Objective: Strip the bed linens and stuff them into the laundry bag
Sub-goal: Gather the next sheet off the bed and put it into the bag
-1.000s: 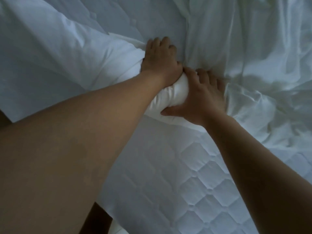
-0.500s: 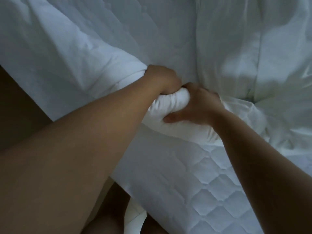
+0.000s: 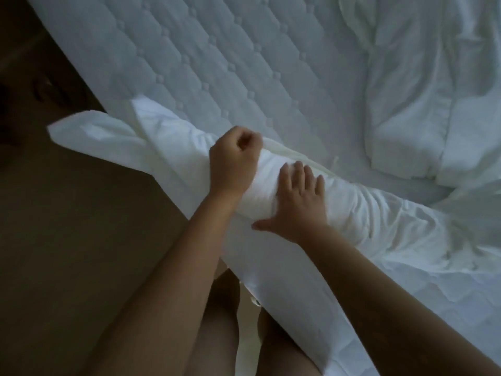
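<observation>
A bunched roll of white bed linen [image 3: 360, 213] lies along the near edge of the bed, one end [image 3: 89, 131] hanging out over the floor. My left hand [image 3: 234, 161] sits on top of the roll, its fingers curled into the fabric. Just to its right, my right hand [image 3: 299, 199] lies flat on the roll with the fingers spread and the thumb out to the left. No laundry bag is in view.
The bare quilted mattress pad [image 3: 217, 63] fills the upper middle. A crumpled white duvet [image 3: 423, 99] lies at the upper right. Dark floor [image 3: 67, 240] runs along the left of the bed. My bare legs [image 3: 217, 335] stand against the bed's edge at the bottom.
Both hands have dragged the linen roll toward the bed's near edge, baring more mattress pad. My right hand has let go of its grip and now lies flat on the roll.
</observation>
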`<state>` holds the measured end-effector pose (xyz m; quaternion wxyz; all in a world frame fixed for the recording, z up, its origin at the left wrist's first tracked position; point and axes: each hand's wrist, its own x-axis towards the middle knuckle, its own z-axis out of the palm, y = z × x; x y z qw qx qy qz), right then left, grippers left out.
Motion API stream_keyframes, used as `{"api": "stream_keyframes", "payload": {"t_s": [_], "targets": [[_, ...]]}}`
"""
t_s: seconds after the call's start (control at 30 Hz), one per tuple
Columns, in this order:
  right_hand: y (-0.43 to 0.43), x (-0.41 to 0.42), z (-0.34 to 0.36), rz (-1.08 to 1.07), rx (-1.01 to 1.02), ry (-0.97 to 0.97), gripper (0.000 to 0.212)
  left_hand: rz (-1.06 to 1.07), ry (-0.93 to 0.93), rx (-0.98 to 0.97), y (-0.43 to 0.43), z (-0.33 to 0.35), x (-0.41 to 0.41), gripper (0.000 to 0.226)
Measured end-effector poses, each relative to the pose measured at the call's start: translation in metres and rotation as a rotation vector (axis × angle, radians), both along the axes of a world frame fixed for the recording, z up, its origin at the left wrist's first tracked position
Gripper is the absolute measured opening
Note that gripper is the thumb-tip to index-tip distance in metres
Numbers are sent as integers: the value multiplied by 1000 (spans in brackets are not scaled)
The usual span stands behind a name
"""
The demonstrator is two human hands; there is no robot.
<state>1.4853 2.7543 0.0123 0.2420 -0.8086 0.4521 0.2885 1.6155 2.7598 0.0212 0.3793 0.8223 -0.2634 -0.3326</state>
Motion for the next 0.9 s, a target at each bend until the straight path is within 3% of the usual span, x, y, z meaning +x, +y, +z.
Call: {"api": "stream_keyframes", "payload": {"t_s": [0.1, 0.17, 0.23, 0.27, 0.3, 0.37, 0.5, 0.6, 0.7, 0.77, 0.9], "targets": [[7, 21, -5, -92, -48, 21, 130, 411, -65, 109, 41, -6, 52, 27], [3, 21, -6, -106, -65, 25, 129, 581, -14, 229, 58, -18, 75, 63], [-3, 22, -7, -111, -83, 8, 127, 697, 272, 294, 58, -28, 87, 113], [-4, 23, -7, -106, -96, -2, 125, 710, 451, 257, 53, -31, 89, 125], [-5, 25, -8, -100, -107, -7, 124, 707, 588, 201, 44, -32, 88, 127], [-1, 27, -10, -84, -125, -8, 123, 684, 686, 102, 26, -35, 85, 114], [9, 22, -18, -42, -157, -36, 121, 599, 620, 100, 16, -40, 83, 51], [17, 14, -26, -34, -164, -111, 117, 384, 640, 60, 1, -33, 84, 34], [33, 1, -33, -39, -197, -200, 109, -42, 553, 61, -41, -14, 62, 31], [42, -4, -35, -87, -209, -257, 110, -455, 313, 174, -69, -5, 29, 37], [43, -12, -38, -189, -175, -381, 107, -1263, -468, 381, -88, -13, -62, 37]]}}
